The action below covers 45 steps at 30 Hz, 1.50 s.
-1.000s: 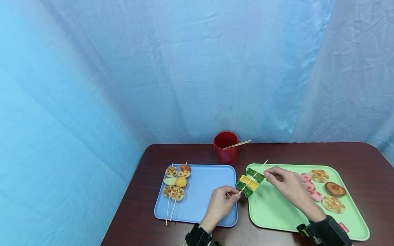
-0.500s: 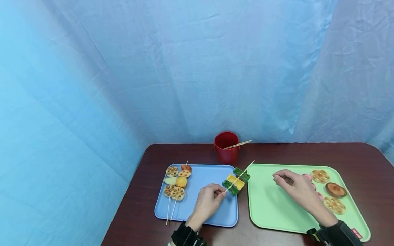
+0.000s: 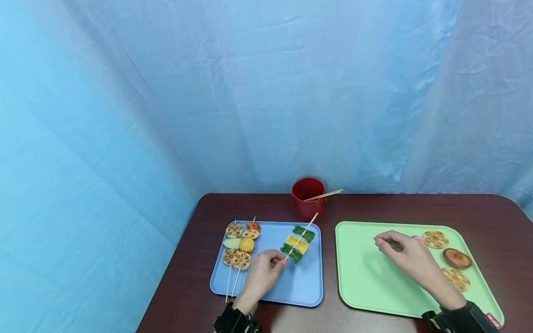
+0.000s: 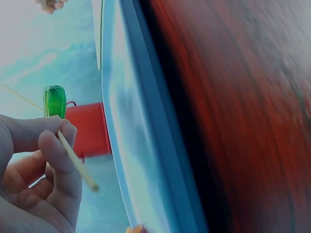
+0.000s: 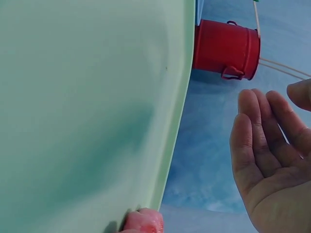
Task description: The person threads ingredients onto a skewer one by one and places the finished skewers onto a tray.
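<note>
My left hand (image 3: 263, 274) pinches the lower end of a wooden skewer (image 4: 77, 165) between thumb and fingers. Threaded on it are a green pepper piece (image 3: 303, 233), a yellow pepper piece (image 3: 297, 243) and another green pepper piece (image 3: 291, 253) nearest the hand. This skewer is tilted above the right part of the blue tray (image 3: 291, 296). Over the green tray (image 3: 358, 277) hovers my right hand (image 3: 410, 259), holding nothing, its fingers loosely bent in the right wrist view. Pink pieces (image 5: 143, 221) lie on the green tray, mostly hidden by that hand in the head view.
Two finished skewers with lotus root slices (image 3: 241, 261) and other food pieces lie along the blue tray's left side. A red bucket (image 3: 308, 208) with thin sticks (image 3: 325, 195) stands behind the trays. Lotus root slices (image 3: 435, 239) and a brown round piece (image 3: 457, 258) lie at the right.
The right hand has let go of the pepper skewer and drawn back to the right. My left hand has carried the skewer leftward, from between the trays to above the blue tray.
</note>
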Each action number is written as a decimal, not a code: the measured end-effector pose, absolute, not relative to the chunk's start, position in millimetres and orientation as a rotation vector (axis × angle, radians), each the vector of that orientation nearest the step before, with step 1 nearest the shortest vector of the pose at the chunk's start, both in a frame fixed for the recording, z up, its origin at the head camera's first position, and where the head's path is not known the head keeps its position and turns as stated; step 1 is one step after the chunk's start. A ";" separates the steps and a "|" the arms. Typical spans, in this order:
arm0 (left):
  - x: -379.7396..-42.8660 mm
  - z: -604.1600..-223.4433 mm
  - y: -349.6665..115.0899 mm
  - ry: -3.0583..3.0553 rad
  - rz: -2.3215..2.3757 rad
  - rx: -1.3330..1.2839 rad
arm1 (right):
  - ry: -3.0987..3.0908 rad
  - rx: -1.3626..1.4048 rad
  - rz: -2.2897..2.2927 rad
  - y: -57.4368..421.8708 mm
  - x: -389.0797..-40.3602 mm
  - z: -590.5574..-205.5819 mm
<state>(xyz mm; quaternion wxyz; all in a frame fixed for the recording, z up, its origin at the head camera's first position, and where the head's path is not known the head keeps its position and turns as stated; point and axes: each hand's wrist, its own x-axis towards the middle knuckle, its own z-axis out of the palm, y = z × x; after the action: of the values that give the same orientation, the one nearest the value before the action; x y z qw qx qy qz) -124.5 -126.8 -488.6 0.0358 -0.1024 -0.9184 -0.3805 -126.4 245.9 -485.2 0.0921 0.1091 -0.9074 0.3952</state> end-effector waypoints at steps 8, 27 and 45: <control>-123.4 -489.0 -141.6 -2.839 -1.209 -0.189 | -2.740 0.325 1.160 245.0 -125.3 -479.3; -127.6 -498.4 -162.8 -2.871 -1.216 -0.072 | -2.764 0.366 1.095 241.8 -126.1 -475.4; -125.5 -491.0 -160.9 -2.931 -0.730 -0.228 | -2.776 0.338 1.083 236.0 -124.4 -475.9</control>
<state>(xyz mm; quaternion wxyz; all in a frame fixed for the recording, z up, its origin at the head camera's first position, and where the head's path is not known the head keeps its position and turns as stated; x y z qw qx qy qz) -125.5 -160.9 -491.0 0.0562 -0.0752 -0.9661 -0.2405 -124.4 236.0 -475.9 0.0714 0.1125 -0.9233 0.3602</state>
